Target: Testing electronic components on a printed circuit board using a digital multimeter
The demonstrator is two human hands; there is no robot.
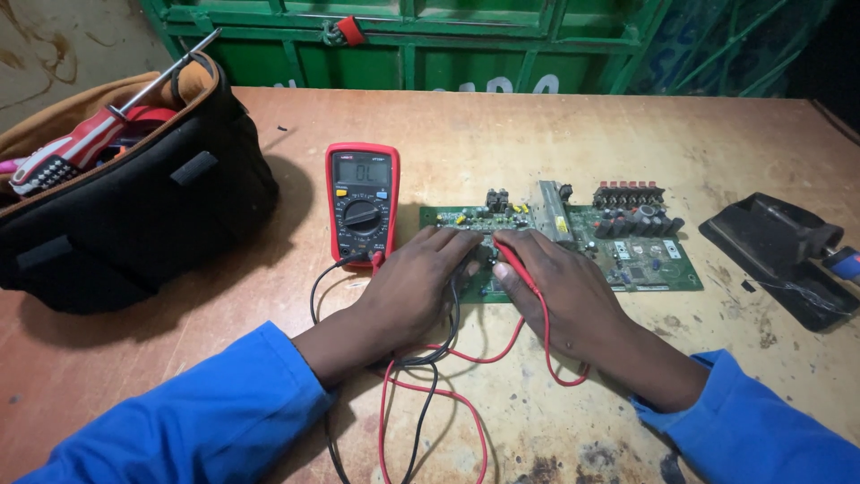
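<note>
Both hands pinch test probes on the green circuit board [627, 260] at table centre — left hand [421, 278] the black, right hand [555, 282] the red — multimeter [362, 202] at ten o'clock

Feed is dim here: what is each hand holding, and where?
Right hand pinches the red probe near its tip, on the circuit board. Left hand covers the black lead; its grip is hidden.
</note>
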